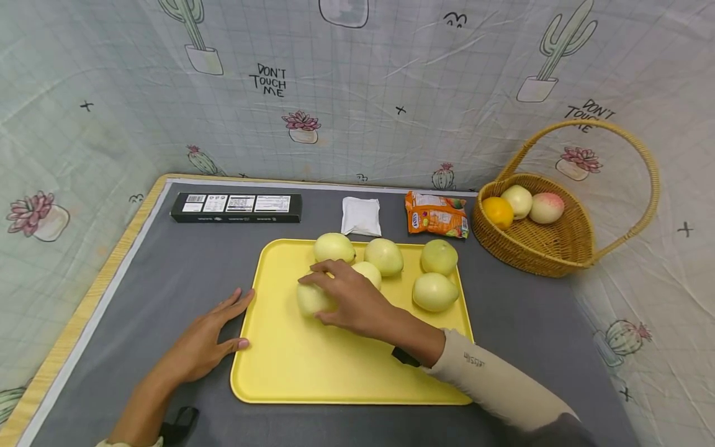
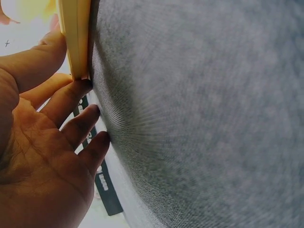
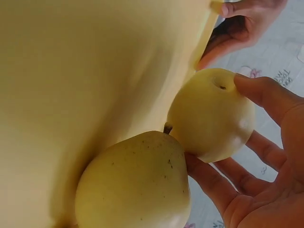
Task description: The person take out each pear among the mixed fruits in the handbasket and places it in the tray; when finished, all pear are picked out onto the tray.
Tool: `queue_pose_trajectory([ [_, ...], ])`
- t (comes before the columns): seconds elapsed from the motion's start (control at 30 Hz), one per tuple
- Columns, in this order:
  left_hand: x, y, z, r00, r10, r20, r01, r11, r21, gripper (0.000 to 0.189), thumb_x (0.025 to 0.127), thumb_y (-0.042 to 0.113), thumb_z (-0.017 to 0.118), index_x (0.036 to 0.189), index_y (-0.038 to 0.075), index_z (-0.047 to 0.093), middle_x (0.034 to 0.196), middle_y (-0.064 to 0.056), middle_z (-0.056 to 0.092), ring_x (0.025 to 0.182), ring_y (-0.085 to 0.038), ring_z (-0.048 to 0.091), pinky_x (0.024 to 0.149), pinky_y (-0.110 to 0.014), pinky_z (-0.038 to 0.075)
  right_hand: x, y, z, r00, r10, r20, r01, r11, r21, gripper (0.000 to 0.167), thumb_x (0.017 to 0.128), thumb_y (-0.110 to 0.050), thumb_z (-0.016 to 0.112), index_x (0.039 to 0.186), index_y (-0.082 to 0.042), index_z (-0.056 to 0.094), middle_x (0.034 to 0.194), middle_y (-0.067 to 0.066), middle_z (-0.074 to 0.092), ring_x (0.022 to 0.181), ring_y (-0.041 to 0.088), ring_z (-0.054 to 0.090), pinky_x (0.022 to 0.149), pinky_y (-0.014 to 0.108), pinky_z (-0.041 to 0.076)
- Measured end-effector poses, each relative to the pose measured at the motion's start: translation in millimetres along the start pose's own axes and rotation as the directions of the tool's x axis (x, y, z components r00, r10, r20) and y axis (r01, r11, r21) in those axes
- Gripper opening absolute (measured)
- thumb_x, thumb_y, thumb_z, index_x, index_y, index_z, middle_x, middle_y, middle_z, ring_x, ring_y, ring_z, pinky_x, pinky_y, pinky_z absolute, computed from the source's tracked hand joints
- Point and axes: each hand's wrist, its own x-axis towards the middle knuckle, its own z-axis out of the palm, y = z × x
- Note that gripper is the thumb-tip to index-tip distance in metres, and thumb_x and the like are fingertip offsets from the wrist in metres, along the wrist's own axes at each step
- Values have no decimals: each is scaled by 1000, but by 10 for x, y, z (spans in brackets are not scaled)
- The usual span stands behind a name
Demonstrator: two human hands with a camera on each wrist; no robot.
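Observation:
My right hand [image 1: 357, 301] grips a pale yellow pear [image 1: 313, 300] over the left half of a yellow tray [image 1: 279, 366]. In the right wrist view the thumb lies near the hollow at the end of this pear [image 3: 213, 118], with fingers curled round its other side. Close against it is another pear [image 3: 135, 185] with a short brown stem. Several more pears [image 1: 436, 292] sit towards the tray's back and right. At the tray's left edge, my left hand [image 1: 203, 341] touches the rim with spread fingers; its thumb [image 2: 40, 59] lies against the tray's side.
Behind the tray lie a long black box [image 1: 236, 208], a white packet [image 1: 360, 216] and an orange packet [image 1: 437, 215]. A wicker basket [image 1: 525, 248] with a tall handle stands at the back right, holding an orange fruit [image 1: 498, 212], a pale fruit [image 1: 517, 202] and a pinkish peach [image 1: 546, 208].

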Motion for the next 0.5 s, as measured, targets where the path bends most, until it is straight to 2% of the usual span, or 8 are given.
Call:
queue_pose_trajectory([
  [0.23, -3, -15, 0, 1000, 8, -4, -8, 1000, -4, 95, 90, 26, 84, 169, 18, 33, 172, -29, 29, 154, -56, 33, 111, -72, 39, 94, -63, 76, 996, 25, 86, -18, 997, -79, 58, 87, -21, 89, 141, -22, 68, 148, 6, 61, 136, 25, 57, 100, 40, 58],
  [0.33, -6, -25, 4, 1000, 5, 0, -5, 1000, -4, 95, 90, 24, 85, 169, 18, 33, 172, -28, 28, 154, -56, 33, 112, -72, 39, 114, -84, 105, 992, 31, 125, -19, 995, -98, 59, 88, -22, 89, 143, -23, 68, 149, 7, 60, 139, 25, 56, 102, 42, 58],
  [0.5, -9, -29, 8, 1000, 10, -7, -10, 1000, -10, 96, 89, 25, 85, 169, 19, 33, 172, -29, 29, 154, -57, 34, 111, -73, 39, 123, -94, 152, 988, 41, 149, -20, 990, -140, 60, 89, -25, 89, 144, -24, 66, 151, 5, 59, 141, 24, 57, 99, 44, 60],
])
